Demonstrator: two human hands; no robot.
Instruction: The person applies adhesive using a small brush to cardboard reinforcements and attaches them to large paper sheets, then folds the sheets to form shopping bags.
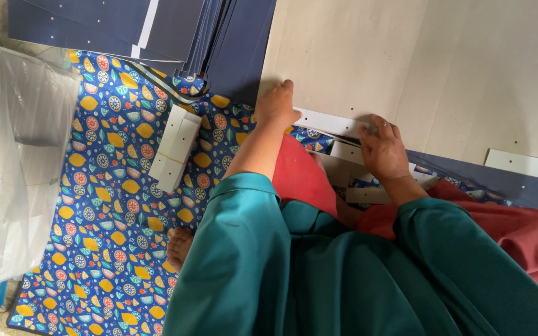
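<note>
Left hand [276, 102]: fingers curled, pressing the near edge of the beige board [406, 68] at the white strip's [328, 122] end.
Right hand [382, 149]: lies flat, fingers spread on the strip.
Strip: along the board's edge, above the patterned mat [113, 186].
Nearby: navy sheets [219, 37], white blocks [175, 146].

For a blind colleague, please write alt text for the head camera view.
Seen from above, a seated person in teal sleeves presses the left hand and right hand on a large beige cardboard sheet, over a white strip. Below lies a fruit-patterned blue mat with small white boxes; dark blue sheets are stacked behind.
</note>
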